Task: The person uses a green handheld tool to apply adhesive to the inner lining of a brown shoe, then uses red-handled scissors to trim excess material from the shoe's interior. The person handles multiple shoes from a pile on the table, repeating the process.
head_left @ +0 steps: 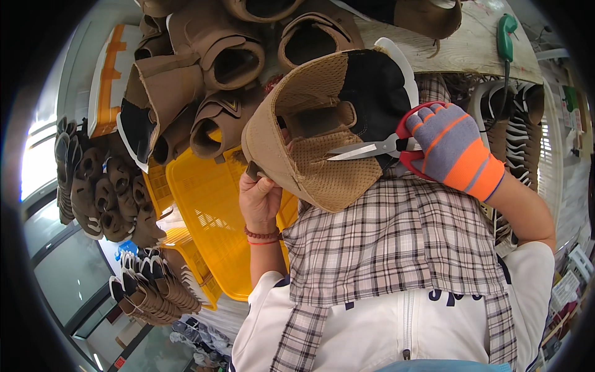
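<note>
My bare left hand (259, 199) grips the lower left edge of a brown shoe upper (269, 136), with some of its fingers hidden behind and inside it. The upper is tilted so its inside faces me, showing tan mesh lining, a black heel section and a white stiff edge. In a grey and orange striped glove, my right hand (455, 149) is closed round the red handles of a pair of scissors (372, 149). Their slightly parted blades point left, over the mesh lining inside the upper.
More brown uppers (232, 62) lie on the pale wooden table (483, 46) ahead. A green tool (507, 37) hangs at the far right. Yellow plastic crates (211, 217) stand at my left, near stacked uppers (155, 288). A rack of uppers (527, 124) is on the right.
</note>
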A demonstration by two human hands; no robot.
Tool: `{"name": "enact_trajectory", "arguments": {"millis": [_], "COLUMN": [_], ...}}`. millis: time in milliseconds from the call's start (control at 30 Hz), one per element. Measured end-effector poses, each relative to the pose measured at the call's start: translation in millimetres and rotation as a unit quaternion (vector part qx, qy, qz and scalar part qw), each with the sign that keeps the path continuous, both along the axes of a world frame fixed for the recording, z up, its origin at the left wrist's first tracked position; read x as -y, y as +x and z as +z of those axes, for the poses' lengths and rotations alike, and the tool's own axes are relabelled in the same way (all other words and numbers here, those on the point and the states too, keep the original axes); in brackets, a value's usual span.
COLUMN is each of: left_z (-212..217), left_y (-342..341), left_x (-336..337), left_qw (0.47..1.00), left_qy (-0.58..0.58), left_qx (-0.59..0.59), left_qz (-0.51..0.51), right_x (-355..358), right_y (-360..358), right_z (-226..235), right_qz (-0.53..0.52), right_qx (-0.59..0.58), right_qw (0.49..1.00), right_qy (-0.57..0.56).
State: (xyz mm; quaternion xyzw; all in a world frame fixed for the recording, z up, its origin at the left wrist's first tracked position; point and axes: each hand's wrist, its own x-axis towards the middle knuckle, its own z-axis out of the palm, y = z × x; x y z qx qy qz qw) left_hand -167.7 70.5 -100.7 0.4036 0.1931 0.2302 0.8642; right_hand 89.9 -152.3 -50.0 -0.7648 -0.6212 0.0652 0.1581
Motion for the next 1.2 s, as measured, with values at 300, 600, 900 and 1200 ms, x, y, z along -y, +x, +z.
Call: {"name": "enact_trajectory", "arguments": {"millis": [300,600,900,1200], "left_z": [-4,-5,4,9], "left_y": [-7,-7,9,9], "left_x": [-1,0,4,0], "left_qw": [0.999,0.999,0.999,0.999], "left_qy": [0.001,0.005,0.032,0.028], "left_qx": [-0.028,-0.047,0.017,0.012], "left_qz": [0.015,0.016,-0.019,-0.024], "right_x": [2,-1,3,2], "right_y": [-7,-13,-11,-6], "right_z": [0,-4,-2,17], "right_qz": [-0.011,-0.007,-0.054,-0.069], "right_qx": [0.043,0.013,-0.021,-0.085], "right_qw": [0.998,0.999,0.997,0.992], "right_qy": [-0.04,-0.036,-0.045,-0.061]}}
